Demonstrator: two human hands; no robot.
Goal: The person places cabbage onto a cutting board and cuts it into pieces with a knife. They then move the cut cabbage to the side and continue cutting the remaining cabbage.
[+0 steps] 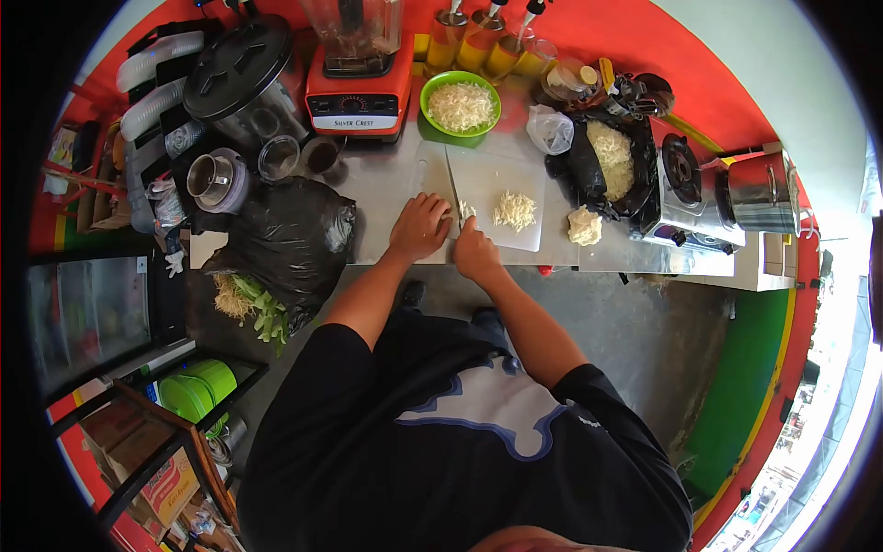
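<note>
A white cutting board (522,170) lies on the metal counter in front of me. My right hand (477,254) is wrapped round the handle of a knife (452,177), whose blade points away from me across the board. Just left of the blade, my left hand (420,225) rests with curled fingers at the board's near edge. Whatever lies under those fingertips is mostly hidden. A few pale cut strips (467,211) lie against the knife's right side. Further right on the board sits a small heap of pale shreds (515,211).
Behind the board stands a green bowl (427,112) of shreds, beside a red blender (359,99). A black bag of shreds (611,161), a pale lump (584,226) and a stove (685,216) are at right. A large black bag (294,235) sits left.
</note>
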